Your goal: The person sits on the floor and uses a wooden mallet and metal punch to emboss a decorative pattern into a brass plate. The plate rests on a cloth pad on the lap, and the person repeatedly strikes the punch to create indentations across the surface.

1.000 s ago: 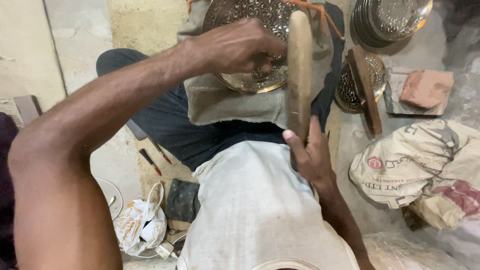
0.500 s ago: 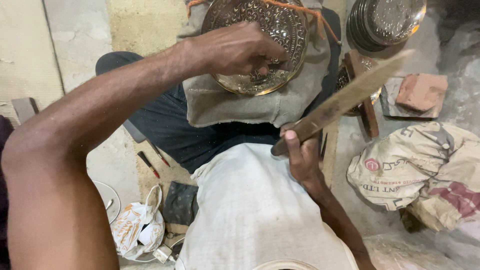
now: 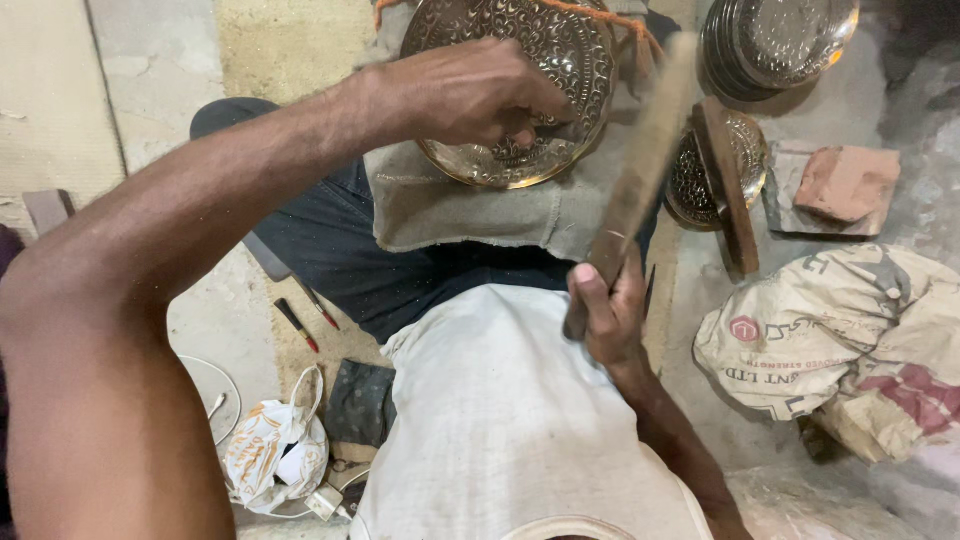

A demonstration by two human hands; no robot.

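Wooden stick motion-blurred, upper end indistinct. Left hand hides whatever its fingers pinch on the embossed metal plate. Plate top and stacked plates cropped by frame edge.

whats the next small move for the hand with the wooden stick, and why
Probably swing the wooden stick down toward the left hand. The right hand holds it raised and motion-blurred beside the engraved metal plate, where the left hand's fingers pinch something small I cannot make out.
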